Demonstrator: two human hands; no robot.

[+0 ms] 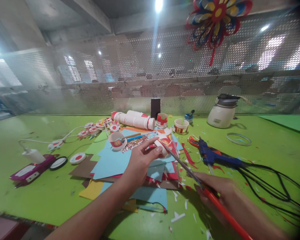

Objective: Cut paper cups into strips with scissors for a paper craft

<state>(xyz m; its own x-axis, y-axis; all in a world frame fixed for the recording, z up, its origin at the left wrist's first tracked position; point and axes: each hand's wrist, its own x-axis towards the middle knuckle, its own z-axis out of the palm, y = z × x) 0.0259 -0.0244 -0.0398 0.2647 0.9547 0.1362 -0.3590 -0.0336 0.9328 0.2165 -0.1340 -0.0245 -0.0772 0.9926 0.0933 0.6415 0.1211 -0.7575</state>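
My left hand (140,158) pinches a small red and white paper cup (161,146) between thumb and fingers, above a pile of coloured paper. My right hand (220,196) is closed round red-handled scissors (185,165), whose long metal blades reach up and left to the cup; the blade tips meet its side. Light blue paper sheets (112,163) lie under my left hand, with paper shreds (132,144) on them. Another cut cup (117,140) rests on its side to the left of the held one.
Behind lie stacked paper cups (135,120), beside a cup (162,120) and a cut cup (181,126). A blue glue gun (210,153) with black cables lies right; a white kettle (221,115) stands farther back. At left are a purple power strip (32,168) and a black-rimmed disc (58,163).
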